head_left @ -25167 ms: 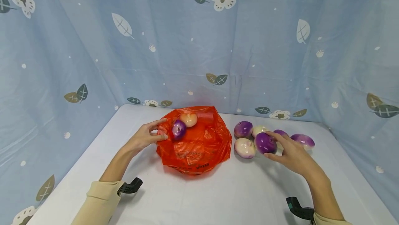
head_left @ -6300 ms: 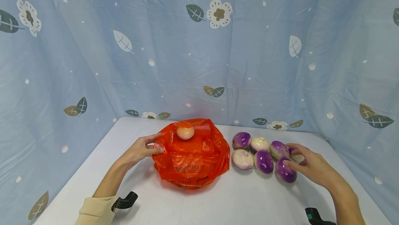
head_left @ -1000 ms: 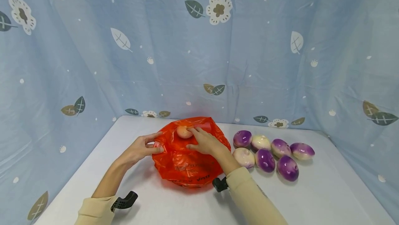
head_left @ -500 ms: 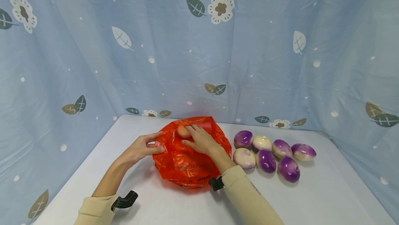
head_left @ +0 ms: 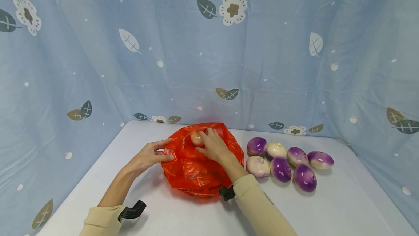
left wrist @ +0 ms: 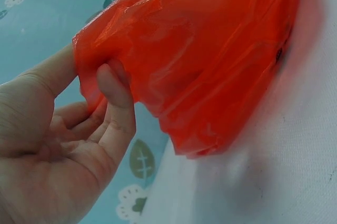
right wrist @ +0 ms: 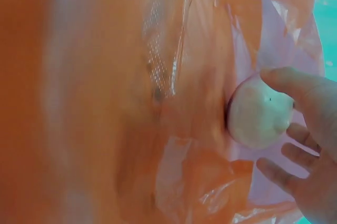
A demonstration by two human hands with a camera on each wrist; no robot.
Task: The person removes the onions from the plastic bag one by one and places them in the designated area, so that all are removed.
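Note:
A thin red plastic bag (head_left: pixel 196 178) lies on the white table with its mouth spread wide. My left hand (head_left: pixel 145 158) pinches the bag's left rim; in the left wrist view the thumb and fingers (left wrist: pixel 113 89) have the film between them. My right hand (head_left: pixel 214 145) reaches inside the bag, at the right side of a pale glossy onion (head_left: pixel 196 138). In the right wrist view this onion (right wrist: pixel 258 113) sits against the film, one digit overlapping its upper edge and the other fingers (right wrist: pixel 276 174) spread loosely beside it.
Several purple and white onions stand close together right of the bag, including a pale one (head_left: pixel 258 167) nearest it and a purple one (head_left: pixel 304 178) at the front. A blue patterned curtain (head_left: pixel 170 47) rises behind the table (head_left: pixel 183 218).
Over the last second my right hand's fingers shift around the pale onion, which tips slightly. Earlier, a purple onion left the bag and joined the group on the right. My left hand stays put.

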